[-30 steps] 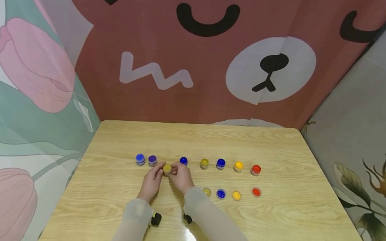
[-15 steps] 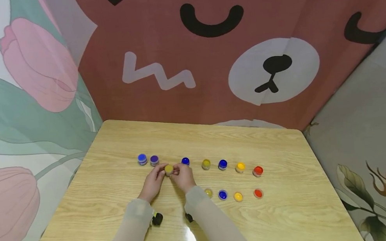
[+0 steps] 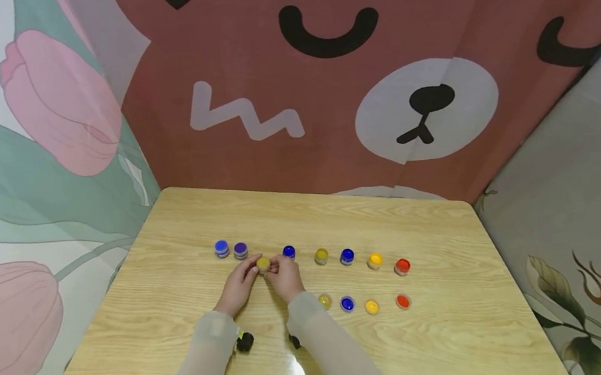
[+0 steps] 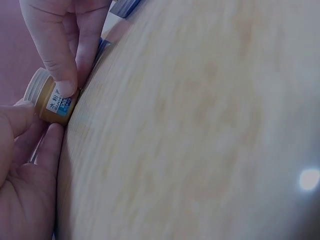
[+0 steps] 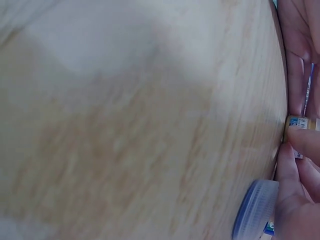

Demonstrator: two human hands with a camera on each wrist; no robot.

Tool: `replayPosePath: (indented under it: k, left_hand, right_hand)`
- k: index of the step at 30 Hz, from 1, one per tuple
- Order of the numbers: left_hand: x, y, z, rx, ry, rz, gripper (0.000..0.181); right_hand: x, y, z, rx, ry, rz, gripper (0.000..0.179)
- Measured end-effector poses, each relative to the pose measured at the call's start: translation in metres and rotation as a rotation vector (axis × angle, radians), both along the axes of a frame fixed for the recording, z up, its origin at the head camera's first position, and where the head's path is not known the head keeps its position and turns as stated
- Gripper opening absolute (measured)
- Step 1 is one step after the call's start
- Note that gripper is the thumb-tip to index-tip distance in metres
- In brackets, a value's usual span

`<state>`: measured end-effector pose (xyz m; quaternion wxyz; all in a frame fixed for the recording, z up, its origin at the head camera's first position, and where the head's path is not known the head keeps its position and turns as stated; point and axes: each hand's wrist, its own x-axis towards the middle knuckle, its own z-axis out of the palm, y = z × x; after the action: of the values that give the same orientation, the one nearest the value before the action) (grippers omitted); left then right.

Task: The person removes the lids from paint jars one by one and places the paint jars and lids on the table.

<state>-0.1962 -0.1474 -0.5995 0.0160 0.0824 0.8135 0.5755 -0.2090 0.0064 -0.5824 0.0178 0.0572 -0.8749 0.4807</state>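
At the wood-grain table point(image 3: 432, 345), my left hand point(image 3: 238, 284) and right hand point(image 3: 286, 279) are pinching, fingertips closed in, a small ochre jar point(image 3: 263, 265) between them, its translucent lid point(image 4: 35, 87) and white-and-blue label point(image 4: 60, 105) showing

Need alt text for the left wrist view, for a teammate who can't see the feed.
Two hands grip a small brownish-gold jar with a clear ridged lid: the left hand from the picture's lower left, the right hand from the top. Pale wooden tabletop fills most of the frame, with a glare spot near the picture's right edge.
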Motion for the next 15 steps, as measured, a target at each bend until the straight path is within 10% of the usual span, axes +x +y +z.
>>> replayPosePath:
  k: [15]
  left_hand:
    - [0.0015,0.0015,-0.0024,0.141,-0.009,-0.012,0.04]
  right_hand:
    - [0.0011,0.0,-0.0015,-0.01,0.028,0.01,0.02]
